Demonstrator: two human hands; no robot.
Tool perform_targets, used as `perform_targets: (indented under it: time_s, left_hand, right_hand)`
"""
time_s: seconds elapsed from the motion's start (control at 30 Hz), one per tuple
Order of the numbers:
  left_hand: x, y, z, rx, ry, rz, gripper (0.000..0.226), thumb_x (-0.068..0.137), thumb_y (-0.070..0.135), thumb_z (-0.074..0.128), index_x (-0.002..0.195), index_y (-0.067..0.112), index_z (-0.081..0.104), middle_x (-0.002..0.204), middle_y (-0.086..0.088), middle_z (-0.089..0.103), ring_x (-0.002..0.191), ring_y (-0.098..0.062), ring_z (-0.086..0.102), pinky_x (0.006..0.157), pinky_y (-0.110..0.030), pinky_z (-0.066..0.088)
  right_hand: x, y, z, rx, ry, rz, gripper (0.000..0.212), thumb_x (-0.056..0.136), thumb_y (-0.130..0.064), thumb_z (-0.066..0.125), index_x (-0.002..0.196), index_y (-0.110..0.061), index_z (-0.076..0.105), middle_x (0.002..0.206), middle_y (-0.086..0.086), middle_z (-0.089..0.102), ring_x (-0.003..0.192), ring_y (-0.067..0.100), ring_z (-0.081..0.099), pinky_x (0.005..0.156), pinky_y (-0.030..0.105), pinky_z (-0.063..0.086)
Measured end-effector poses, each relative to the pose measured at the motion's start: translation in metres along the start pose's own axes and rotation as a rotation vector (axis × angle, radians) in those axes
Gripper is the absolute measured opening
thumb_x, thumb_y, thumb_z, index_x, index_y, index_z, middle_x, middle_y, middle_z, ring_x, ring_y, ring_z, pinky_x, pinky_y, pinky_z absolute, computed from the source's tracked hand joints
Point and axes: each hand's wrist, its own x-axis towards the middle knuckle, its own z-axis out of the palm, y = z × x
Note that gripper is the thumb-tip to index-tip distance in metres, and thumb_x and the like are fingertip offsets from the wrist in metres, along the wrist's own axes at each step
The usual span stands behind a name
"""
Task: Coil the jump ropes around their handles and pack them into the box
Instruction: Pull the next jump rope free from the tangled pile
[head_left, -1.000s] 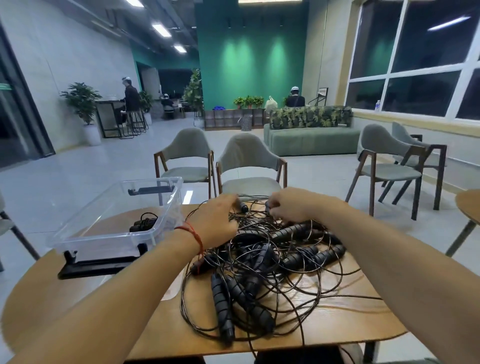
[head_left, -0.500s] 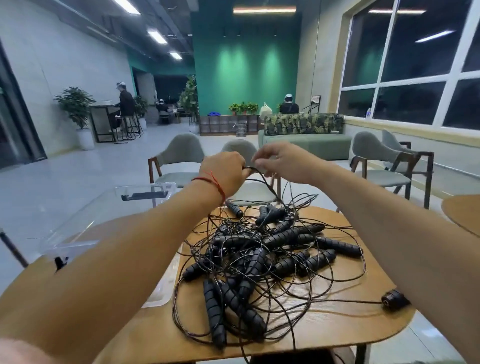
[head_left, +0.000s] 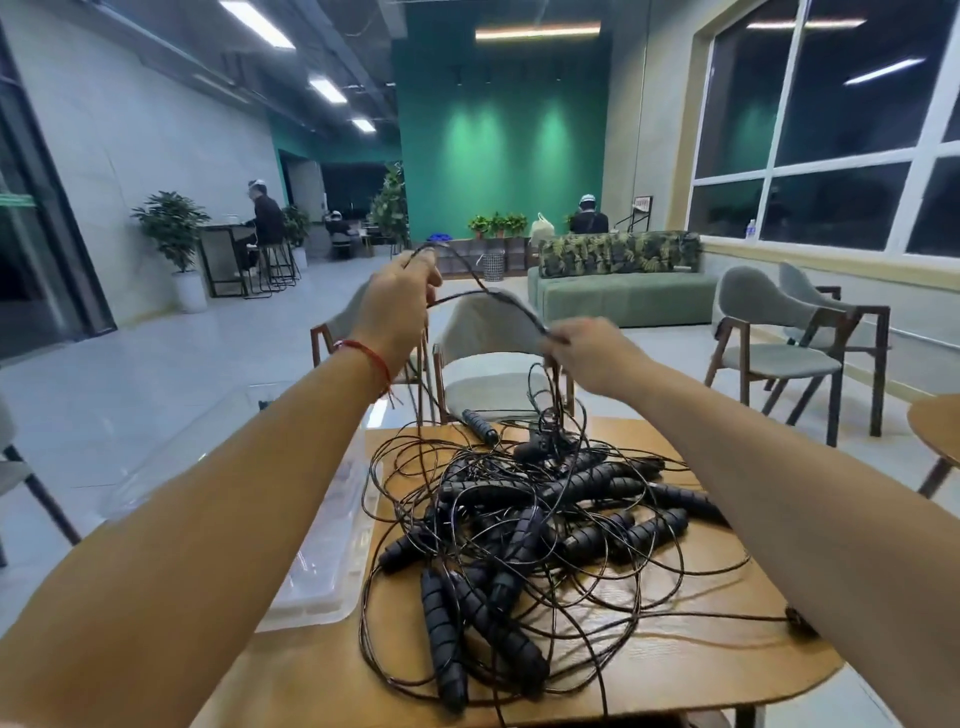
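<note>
Pinching one cord with left hand and right hand, above the tangle. Untangling step, seemingly; next, draw it free, find handles, coil.

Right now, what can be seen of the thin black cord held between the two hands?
The thin black cord, wire-like and glossy, arcs between the hands. The left hand pinches a loop of it high; the right hand grips it lower. Below that it drops into the tangled pile of black jump ropes.
</note>
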Motion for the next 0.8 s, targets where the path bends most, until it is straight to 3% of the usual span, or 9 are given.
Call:
perform_targets:
  time_s: [0.07, 0.2, 0.3, 0.4, 0.47, 0.53, 0.63, 0.73, 0.8]
  left_hand:
    - [0.001, -0.002, -0.007, 0.166, -0.076, 0.059, 0.028, 0.103, 0.043, 0.054, 0.092, 0.019, 0.063, 0.084, -0.004, 0.059, 0.066, -0.016, 0.049, 0.056, -0.030, 0.041]
    - [-0.019, -0.004, -0.003, 0.120, -0.400, 0.020, 0.030, 0.107, 0.039, 0.057, 0.114, 0.014, 0.071, 0.103, -0.012, 0.074, 0.057, -0.012, 0.048, 0.049, -0.024, 0.040]
    - [-0.026, -0.006, 0.007, 0.142, -0.517, 0.004, 0.048, 0.099, 0.042, 0.071, 0.139, 0.023, 0.053, 0.126, -0.002, 0.067, 0.068, -0.014, 0.056, 0.057, -0.028, 0.048]
    - [-0.026, -0.012, 0.027, 0.252, -0.487, 0.042, 0.051, 0.101, 0.035, 0.070, 0.145, 0.036, 0.045, 0.130, 0.004, 0.065, 0.077, -0.025, 0.064, 0.053, -0.027, 0.052]
    - [-0.024, -0.018, 0.040, 0.217, -0.463, 0.038, 0.028, 0.107, 0.031, 0.061, 0.134, 0.029, 0.054, 0.107, -0.003, 0.069, 0.062, -0.021, 0.052, 0.051, -0.031, 0.045]
    - [-0.022, -0.023, 0.045, 0.265, -0.420, 0.043, 0.016, 0.109, 0.032, 0.056, 0.117, 0.019, 0.061, 0.081, -0.003, 0.058, 0.056, -0.016, 0.045, 0.052, -0.033, 0.042]
    - [-0.019, -0.026, 0.043, 0.352, -0.344, 0.041, 0.016, 0.110, 0.023, 0.053, 0.105, 0.014, 0.066, 0.082, -0.002, 0.060, 0.061, -0.014, 0.051, 0.052, -0.023, 0.043]
    - [-0.016, -0.027, 0.036, 0.225, -0.268, -0.013, 0.022, 0.113, 0.026, 0.047, 0.107, 0.014, 0.064, 0.088, -0.005, 0.060, 0.074, -0.019, 0.057, 0.056, -0.025, 0.050]
    - [-0.013, -0.028, 0.029, 0.083, -0.233, -0.056, 0.020, 0.114, 0.026, 0.046, 0.108, 0.022, 0.064, 0.096, -0.004, 0.066, 0.081, -0.018, 0.066, 0.059, -0.029, 0.056]
  right_hand:
    - [0.006, -0.017, -0.020, 0.176, 0.174, -0.018, 0.031, 0.110, -0.035, 0.052, 0.091, -0.020, 0.072, 0.086, 0.000, 0.075, 0.078, 0.025, 0.072, 0.072, 0.045, 0.059]
    - [0.014, -0.049, -0.050, 0.569, 0.238, -0.040, 0.025, 0.112, -0.027, 0.055, 0.099, -0.012, 0.070, 0.098, 0.017, 0.078, 0.071, 0.027, 0.073, 0.070, 0.041, 0.064]
    - [0.017, -0.076, -0.063, 0.766, 0.207, -0.079, 0.025, 0.112, -0.022, 0.055, 0.105, -0.004, 0.070, 0.101, 0.022, 0.077, 0.070, 0.025, 0.072, 0.070, 0.035, 0.065]
    - [0.019, -0.107, -0.068, 0.867, 0.120, -0.189, 0.028, 0.112, -0.018, 0.054, 0.116, 0.007, 0.066, 0.098, 0.019, 0.074, 0.072, 0.024, 0.072, 0.075, 0.036, 0.066]
    - [0.020, -0.121, -0.064, 0.939, 0.085, -0.252, 0.023, 0.112, -0.015, 0.054, 0.115, 0.004, 0.066, 0.098, 0.015, 0.073, 0.074, 0.023, 0.071, 0.072, 0.035, 0.065]
    - [0.021, -0.122, -0.055, 1.007, 0.052, -0.272, 0.017, 0.112, -0.013, 0.054, 0.111, -0.002, 0.067, 0.099, 0.012, 0.072, 0.072, 0.018, 0.070, 0.070, 0.029, 0.062]
    - [0.024, -0.104, -0.035, 1.048, 0.018, -0.258, 0.014, 0.108, -0.009, 0.060, 0.119, -0.011, 0.067, 0.111, 0.010, 0.071, 0.087, 0.022, 0.072, 0.082, 0.035, 0.063]
    - [0.023, -0.080, -0.011, 0.812, 0.027, -0.133, 0.058, 0.096, 0.001, 0.069, 0.147, -0.021, 0.052, 0.136, 0.007, 0.060, 0.111, 0.029, 0.070, 0.088, 0.040, 0.065]
    - [0.014, -0.068, 0.006, 0.761, -0.121, -0.067, 0.073, 0.093, 0.003, 0.067, 0.157, -0.018, 0.041, 0.142, 0.007, 0.057, 0.117, 0.028, 0.069, 0.089, 0.036, 0.065]
